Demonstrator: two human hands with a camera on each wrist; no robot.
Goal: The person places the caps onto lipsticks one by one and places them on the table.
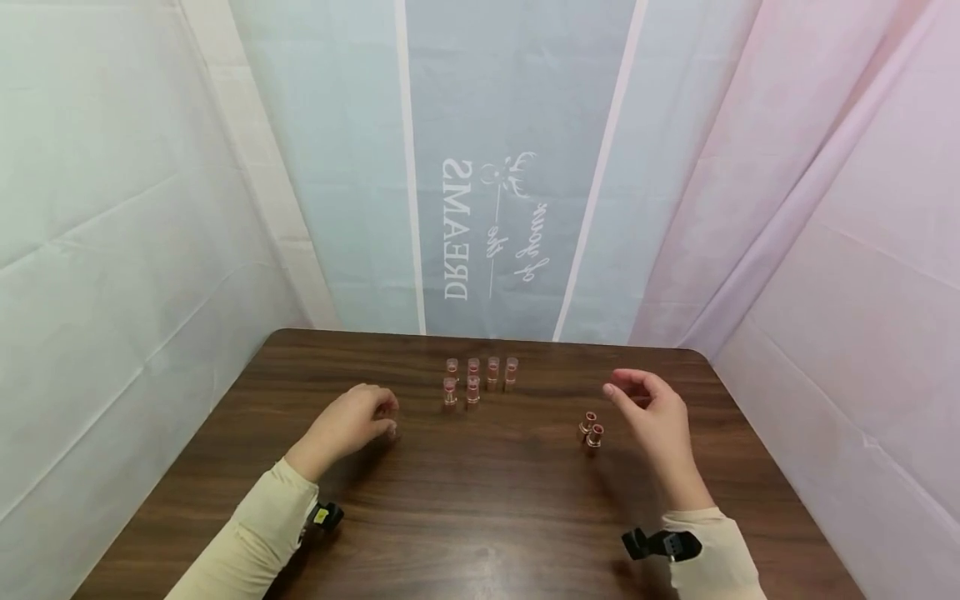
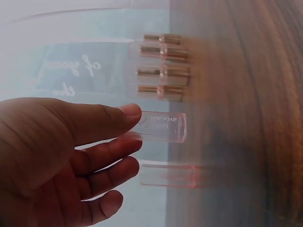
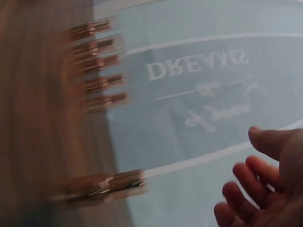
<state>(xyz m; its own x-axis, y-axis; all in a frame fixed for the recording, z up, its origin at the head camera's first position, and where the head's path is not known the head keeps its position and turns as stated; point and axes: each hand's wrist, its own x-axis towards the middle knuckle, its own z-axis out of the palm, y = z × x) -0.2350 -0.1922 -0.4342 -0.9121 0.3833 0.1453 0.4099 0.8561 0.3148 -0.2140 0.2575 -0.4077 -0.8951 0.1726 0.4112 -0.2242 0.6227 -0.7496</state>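
My left hand (image 1: 348,425) is over the left part of the table. In the left wrist view its thumb and forefinger pinch one end of a clear lipstick cap (image 2: 163,126) with lettering on it. A second clear piece with a reddish rim (image 2: 170,175) shows below it, past the fingers (image 2: 113,171). My right hand (image 1: 654,421) hovers at the right, fingers relaxed and apart, nothing between them. Left of it, two gold lipstick tubes (image 1: 595,434) stand close together on the table. Motion blurs them in the right wrist view.
Several lipsticks (image 1: 473,390) with clear tops stand grouped at the back middle of the dark wooden table (image 1: 465,517). A blue-grey cloth (image 1: 517,100) with white lettering hangs behind it, and pale cloth walls (image 1: 112,250) flank both sides.
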